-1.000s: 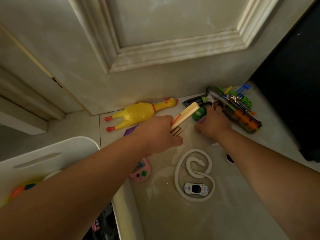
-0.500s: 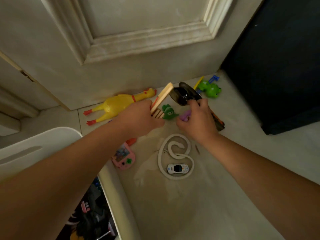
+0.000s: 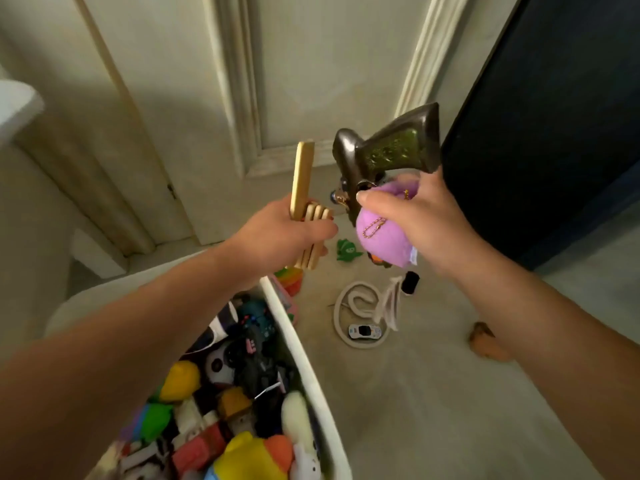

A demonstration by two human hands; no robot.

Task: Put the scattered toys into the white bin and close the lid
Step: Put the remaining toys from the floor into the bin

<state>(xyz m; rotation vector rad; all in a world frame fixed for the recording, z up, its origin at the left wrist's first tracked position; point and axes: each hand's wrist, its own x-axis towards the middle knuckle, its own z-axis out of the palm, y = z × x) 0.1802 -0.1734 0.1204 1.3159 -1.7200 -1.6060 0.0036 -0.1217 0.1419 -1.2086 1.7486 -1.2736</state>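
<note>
My left hand (image 3: pixel 284 233) is closed around a wooden stick toy (image 3: pixel 302 181) that points up, held above the far corner of the white bin (image 3: pixel 304 355). My right hand (image 3: pixel 419 216) grips both a dark toy gun (image 3: pixel 384 150) and a purple plush (image 3: pixel 384 237), raised off the floor to the right of the bin. The bin is open and packed with several toys. On the floor lie a white snake toy (image 3: pixel 360 303), a small white car (image 3: pixel 363 331) and a green figure (image 3: pixel 348 250).
A cream door (image 3: pixel 329 64) stands ahead and a dark panel (image 3: pixel 554 116) at the right. A small black item (image 3: pixel 410 283) and a brown object (image 3: pixel 485 342) lie on the floor. A rainbow toy (image 3: pixel 291 277) and a pink toy sit by the bin's edge.
Both hands have lifted off the floor. The right hand raised the toy gun and purple plush; the left hand brought the wooden toy up toward the bin. The view swung left over the bin.
</note>
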